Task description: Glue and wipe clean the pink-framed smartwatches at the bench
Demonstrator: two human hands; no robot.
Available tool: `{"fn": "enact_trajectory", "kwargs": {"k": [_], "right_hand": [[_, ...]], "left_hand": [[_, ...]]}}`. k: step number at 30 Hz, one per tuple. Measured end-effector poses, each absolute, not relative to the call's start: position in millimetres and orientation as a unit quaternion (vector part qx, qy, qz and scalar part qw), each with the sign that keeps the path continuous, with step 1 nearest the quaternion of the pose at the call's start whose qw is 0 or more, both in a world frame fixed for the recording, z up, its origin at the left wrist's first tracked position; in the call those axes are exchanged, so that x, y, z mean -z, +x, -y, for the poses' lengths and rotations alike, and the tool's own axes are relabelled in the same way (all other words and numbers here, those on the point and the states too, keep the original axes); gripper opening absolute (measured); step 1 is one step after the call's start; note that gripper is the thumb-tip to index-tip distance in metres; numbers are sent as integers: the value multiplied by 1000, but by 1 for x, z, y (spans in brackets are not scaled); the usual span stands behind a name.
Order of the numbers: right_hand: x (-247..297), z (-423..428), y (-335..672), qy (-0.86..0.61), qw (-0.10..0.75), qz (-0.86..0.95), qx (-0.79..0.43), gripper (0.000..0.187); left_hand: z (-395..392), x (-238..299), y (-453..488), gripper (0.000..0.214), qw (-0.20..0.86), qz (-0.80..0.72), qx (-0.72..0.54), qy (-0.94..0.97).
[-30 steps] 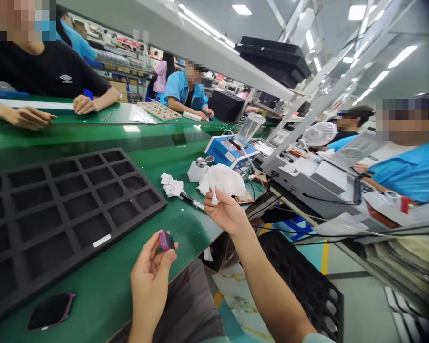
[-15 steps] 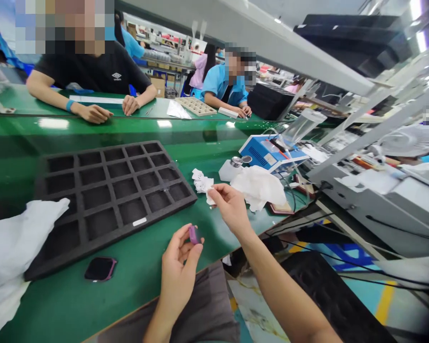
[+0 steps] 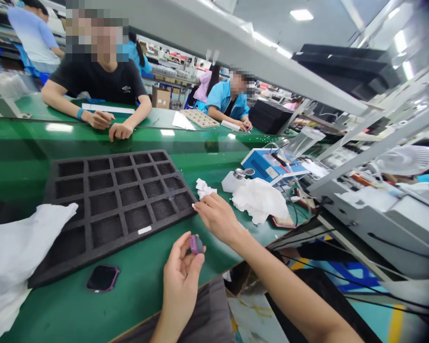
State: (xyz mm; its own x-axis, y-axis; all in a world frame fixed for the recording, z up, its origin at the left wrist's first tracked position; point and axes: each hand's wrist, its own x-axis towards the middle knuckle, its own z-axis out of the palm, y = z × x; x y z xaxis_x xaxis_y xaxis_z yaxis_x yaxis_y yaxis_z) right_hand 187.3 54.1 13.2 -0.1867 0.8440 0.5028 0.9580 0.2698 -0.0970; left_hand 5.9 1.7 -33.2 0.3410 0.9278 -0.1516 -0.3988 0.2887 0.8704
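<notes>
My left hand [image 3: 181, 274] is closed round the edges of a small purple watch case [image 3: 196, 244], its dark face tilted up and to the right. Above and to its right, my right hand [image 3: 217, 218] pinches a tiny white scrap [image 3: 194, 206] at its fingertips, apart from the case. What kind of scrap it is I cannot make out. A second purple watch [image 3: 103, 277] with a black face lies on the green table at the lower left. Just beyond my right hand rests a crumpled white tissue [image 3: 205, 188].
A black foam tray [image 3: 148, 233] with square pockets spans the left, partly under white cloth [image 3: 17, 257]. To the right stand a pump bottle [image 3: 232, 182], a heap of white cloth [image 3: 260, 201] and a blue box-shaped device [image 3: 262, 164]. A person [image 3: 100, 81] sits opposite.
My right hand has come left and turned palm down, drawing away from the tissue with the white scrap. The watch case has tilted, showing more of its dark face. The view has shifted slightly.
</notes>
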Motion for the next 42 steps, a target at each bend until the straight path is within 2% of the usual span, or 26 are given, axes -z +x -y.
{"fn": "enact_trajectory", "kwargs": {"k": [2, 5, 8, 10, 16, 22, 26, 31, 37, 42], "right_hand": [[-16, -39, 190, -613, 304, 723, 95, 20], [-13, -16, 190, -661, 473, 582, -35, 17], [-8, 3, 181, -662, 547, 482, -174, 22], [-7, 12, 172, -655, 552, 473, -207, 23], [-13, 24, 153, -628, 521, 548, -187, 10], [-16, 28, 142, -591, 490, 612, -190, 6], [-16, 24, 146, -585, 472, 633, -184, 9], [-16, 16, 166, -651, 464, 590, -117, 10], [-26, 22, 167, -604, 443, 637, -180, 11], [-14, 7, 172, -660, 468, 579, -99, 14]], "left_hand": [[-3, 33, 5, 59, 726, -351, -460, 372], [-5, 32, 4, 59, 726, -359, -443, 383], [-5, 29, 4, 56, 715, -368, -438, 402], [-3, 26, 5, 56, 707, -368, -441, 413], [1, 23, 7, 55, 706, -356, -437, 429], [2, 24, 7, 57, 715, -354, -429, 424], [2, 29, 5, 51, 672, -372, -418, 485], [6, 30, 5, 44, 638, -366, -413, 537], [-4, 32, 5, 45, 623, -377, -389, 565], [-7, 39, -6, 48, 554, -433, -354, 616]]}}
